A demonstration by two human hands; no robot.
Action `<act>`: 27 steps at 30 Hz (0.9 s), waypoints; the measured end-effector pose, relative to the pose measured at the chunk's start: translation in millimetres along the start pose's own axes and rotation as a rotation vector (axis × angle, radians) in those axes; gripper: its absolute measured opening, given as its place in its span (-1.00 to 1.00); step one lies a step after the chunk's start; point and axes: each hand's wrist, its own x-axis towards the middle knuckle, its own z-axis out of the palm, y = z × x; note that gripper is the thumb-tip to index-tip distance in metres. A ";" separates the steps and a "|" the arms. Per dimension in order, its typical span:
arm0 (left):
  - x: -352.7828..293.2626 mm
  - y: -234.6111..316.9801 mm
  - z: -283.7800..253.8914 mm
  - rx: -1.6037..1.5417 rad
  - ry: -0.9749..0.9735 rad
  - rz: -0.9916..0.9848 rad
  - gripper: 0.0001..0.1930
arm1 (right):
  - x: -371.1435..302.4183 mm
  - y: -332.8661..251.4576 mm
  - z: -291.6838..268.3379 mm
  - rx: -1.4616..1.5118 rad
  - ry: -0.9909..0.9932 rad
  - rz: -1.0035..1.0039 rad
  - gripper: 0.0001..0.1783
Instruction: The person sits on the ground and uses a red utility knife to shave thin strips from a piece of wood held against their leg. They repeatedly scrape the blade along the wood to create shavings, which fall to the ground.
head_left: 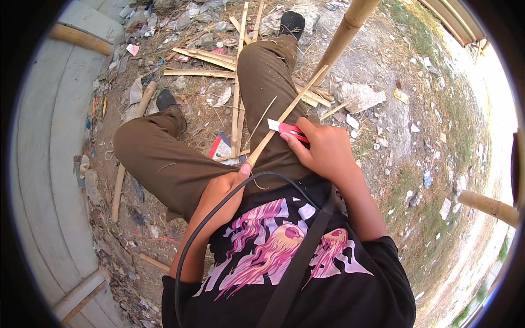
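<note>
My left hand [221,188] grips the near end of a thin bamboo strip [287,112] that slants up and to the right over my right thigh. In my right hand [322,147] is a red utility knife [289,130], its pale blade end laid against the strip about halfway along. A fine pale sliver [263,117] curls off beside the strip. Both hands rest over my lap, above brown trousers and a black printed shirt.
A thick bamboo pole [347,30] rises at upper right; another pole end [489,206] enters from the right. Split bamboo slats [205,57] and litter lie on the dirt between my legs. A concrete ledge [46,158] curves along the left. Stones and paper scraps lie at right.
</note>
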 end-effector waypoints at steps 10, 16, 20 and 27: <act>7.7 7.0 22.8 0.019 0.203 -0.021 -0.35 | -5.8 1.8 15.0 0.146 0.029 0.000 -0.63; 2.8 14.9 21.5 0.026 0.223 -0.080 -0.32 | -4.4 -2.2 22.6 0.132 0.047 0.053 -0.63; -5.2 17.1 22.3 0.037 0.277 -0.057 -0.34 | -6.9 -8.5 29.7 0.141 0.087 0.074 -0.62; -37.9 24.6 14.2 0.166 0.250 -0.169 -0.37 | -6.6 -8.1 38.2 0.129 0.144 0.122 -0.59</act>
